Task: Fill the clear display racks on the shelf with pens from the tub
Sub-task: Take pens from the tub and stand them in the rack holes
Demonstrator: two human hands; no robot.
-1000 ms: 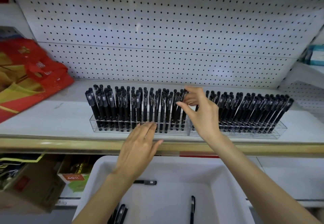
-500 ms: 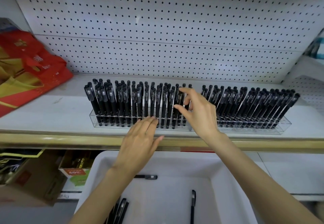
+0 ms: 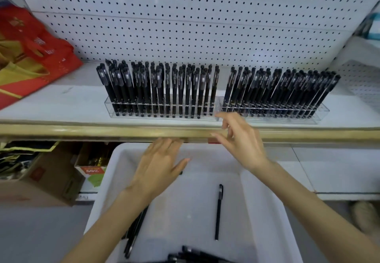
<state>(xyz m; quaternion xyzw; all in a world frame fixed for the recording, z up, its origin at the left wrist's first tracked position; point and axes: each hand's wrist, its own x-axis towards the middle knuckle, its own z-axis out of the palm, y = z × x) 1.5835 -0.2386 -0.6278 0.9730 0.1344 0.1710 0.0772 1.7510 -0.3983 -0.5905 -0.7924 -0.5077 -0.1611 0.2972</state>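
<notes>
Two clear display racks stand side by side on the shelf, the left rack [image 3: 109,106] and the right rack [image 3: 322,112], both packed with upright black pens [image 3: 174,90]. Below them a white tub [image 3: 265,205] holds one loose black pen [image 3: 218,211] in its middle, a few more under my left forearm, and a pile at the near edge [image 3: 197,255]. My left hand [image 3: 160,166] hovers flat over the tub's far end with straight fingers and holds nothing. My right hand [image 3: 240,141] hangs empty in front of the shelf edge, fingers loosely bent.
A red and yellow bag [image 3: 30,57] lies on the shelf at the left. White pegboard [image 3: 185,26] backs the shelf, which has a gold front edge [image 3: 82,131]. Cardboard boxes [image 3: 47,178] sit on the lower level left of the tub.
Both hands have drawn back from the racks toward the tub. My right hand has left the pens at the left rack's right end and is empty.
</notes>
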